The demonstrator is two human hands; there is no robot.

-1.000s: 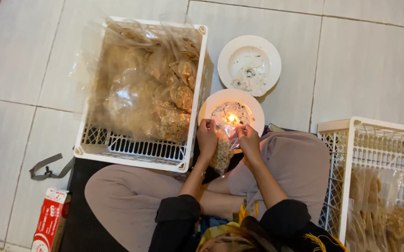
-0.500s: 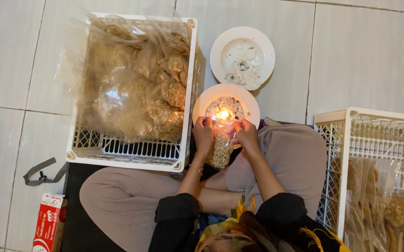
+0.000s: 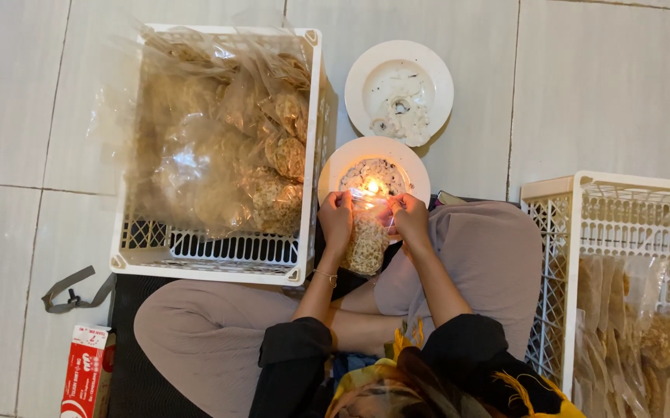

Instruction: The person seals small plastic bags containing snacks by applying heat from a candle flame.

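Note:
Both hands grip the top edge of a small clear plastic bag of brown crackers (image 3: 367, 244). My left hand (image 3: 337, 220) pinches its left corner and my right hand (image 3: 410, 219) pinches its right corner. The bag's mouth is stretched right over a small flame (image 3: 372, 186) burning in a white dish (image 3: 412, 172) just beyond my hands. The bag hangs down between my crossed legs.
A white plastic crate (image 3: 219, 260) full of bagged crackers stands at left. A second white crate (image 3: 575, 232) with more bags stands at right. A white plate with wax remains (image 3: 399, 83) lies farther off. A red carton (image 3: 85, 373) and a grey strap (image 3: 75, 288) lie lower left.
Both hands have lifted the bag a little toward the flame, and its mouth now sits closer over the dish. The view has shifted slightly.

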